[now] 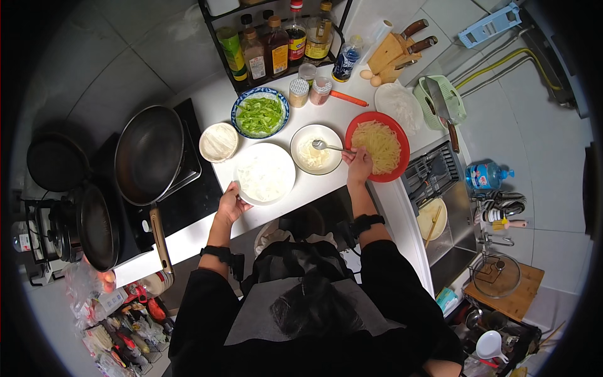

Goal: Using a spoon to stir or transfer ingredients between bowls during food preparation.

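Note:
With my left hand (232, 203) I grip the lower left rim of a white bowl (265, 174) that holds a whitish content. My right hand (359, 164) holds a metal spoon (320, 144) by its handle, its head over a dark-rimmed white bowl (316, 166) with pale shreds and powder inside. To the right, beside that hand, is a red plate (403, 141) heaped with pale yellow shreds (377, 143). Sliced green vegetable (260, 115) fills a blue-patterned bowl (234, 104). A small bowl of white powder (218, 142) stands at the left.
A frying pan (150, 155) rests on the black cooktop at left. Jars (299, 92), a red-orange stick-shaped object (348, 98) and two eggs (371, 77) lie behind the bowls. A cleaver (440, 106) lies across a green basket (454, 101); the sink (450, 249) is at right.

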Action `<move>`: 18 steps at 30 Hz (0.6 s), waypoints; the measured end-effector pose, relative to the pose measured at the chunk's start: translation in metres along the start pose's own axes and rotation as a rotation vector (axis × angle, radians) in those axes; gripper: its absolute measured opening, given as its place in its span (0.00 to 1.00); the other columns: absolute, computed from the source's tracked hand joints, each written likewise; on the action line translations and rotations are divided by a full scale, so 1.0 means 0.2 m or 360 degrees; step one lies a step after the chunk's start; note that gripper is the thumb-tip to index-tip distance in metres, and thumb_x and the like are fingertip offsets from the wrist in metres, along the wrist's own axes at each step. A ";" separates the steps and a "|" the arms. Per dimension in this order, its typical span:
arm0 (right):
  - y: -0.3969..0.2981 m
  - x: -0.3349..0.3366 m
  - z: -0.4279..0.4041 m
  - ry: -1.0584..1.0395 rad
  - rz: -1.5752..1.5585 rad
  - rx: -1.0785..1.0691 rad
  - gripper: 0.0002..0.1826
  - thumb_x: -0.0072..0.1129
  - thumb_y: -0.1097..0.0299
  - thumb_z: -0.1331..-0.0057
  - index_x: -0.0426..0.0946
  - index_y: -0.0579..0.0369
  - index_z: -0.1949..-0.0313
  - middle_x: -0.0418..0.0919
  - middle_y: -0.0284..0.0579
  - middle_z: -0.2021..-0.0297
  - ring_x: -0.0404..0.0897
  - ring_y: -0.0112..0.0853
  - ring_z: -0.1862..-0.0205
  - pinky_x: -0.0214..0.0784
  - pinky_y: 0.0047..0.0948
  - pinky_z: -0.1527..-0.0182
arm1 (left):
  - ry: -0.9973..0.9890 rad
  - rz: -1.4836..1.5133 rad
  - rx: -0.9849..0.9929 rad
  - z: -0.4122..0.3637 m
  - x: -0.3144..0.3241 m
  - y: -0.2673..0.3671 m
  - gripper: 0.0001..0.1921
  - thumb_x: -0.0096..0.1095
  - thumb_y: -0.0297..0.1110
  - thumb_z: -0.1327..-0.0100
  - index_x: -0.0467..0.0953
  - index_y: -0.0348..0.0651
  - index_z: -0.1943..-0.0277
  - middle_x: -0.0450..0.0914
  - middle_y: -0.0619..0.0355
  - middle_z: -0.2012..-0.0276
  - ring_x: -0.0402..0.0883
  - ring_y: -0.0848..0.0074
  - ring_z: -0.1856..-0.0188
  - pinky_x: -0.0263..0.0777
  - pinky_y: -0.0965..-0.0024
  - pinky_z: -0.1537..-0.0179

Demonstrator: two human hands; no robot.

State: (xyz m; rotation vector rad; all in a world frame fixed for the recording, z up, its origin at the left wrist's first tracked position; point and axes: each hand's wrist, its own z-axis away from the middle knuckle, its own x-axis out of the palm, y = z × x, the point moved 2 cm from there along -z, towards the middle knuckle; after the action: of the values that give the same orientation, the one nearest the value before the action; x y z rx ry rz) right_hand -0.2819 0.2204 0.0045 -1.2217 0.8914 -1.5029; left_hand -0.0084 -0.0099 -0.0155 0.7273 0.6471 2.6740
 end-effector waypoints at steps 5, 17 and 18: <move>-0.01 0.01 0.00 0.0009 -0.0061 0.0043 0.18 0.37 0.61 0.33 0.65 0.67 0.69 0.71 0.50 0.76 0.78 0.35 0.77 0.76 0.28 0.71 | 0.0059 -0.0008 -0.0005 0.02 0.04 0.00 0.11 0.36 0.36 0.33 0.64 0.50 0.51 0.72 0.60 0.65 0.63 0.82 0.80 0.75 0.60 0.66; 0.02 0.08 0.03 0.0030 -0.0097 0.0121 0.16 0.37 0.64 0.33 0.64 0.67 0.69 0.72 0.54 0.76 0.78 0.39 0.75 0.77 0.32 0.67 | 0.0063 -0.0010 0.0002 0.03 0.05 0.01 0.10 0.35 0.37 0.33 0.64 0.51 0.52 0.71 0.62 0.69 0.61 0.83 0.81 0.75 0.61 0.66; 0.02 0.09 0.03 0.0030 -0.0097 0.0120 0.16 0.37 0.64 0.33 0.64 0.67 0.69 0.72 0.54 0.76 0.78 0.39 0.75 0.77 0.32 0.67 | 0.0069 -0.0017 0.0004 0.03 0.05 0.01 0.11 0.35 0.37 0.33 0.64 0.51 0.52 0.71 0.62 0.68 0.62 0.83 0.81 0.75 0.61 0.66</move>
State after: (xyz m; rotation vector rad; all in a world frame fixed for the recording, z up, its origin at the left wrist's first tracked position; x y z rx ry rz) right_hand -0.2755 0.2031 0.0074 -1.1909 0.8085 -1.5848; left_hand -0.0136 -0.0051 -0.0061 0.6666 0.6633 2.6862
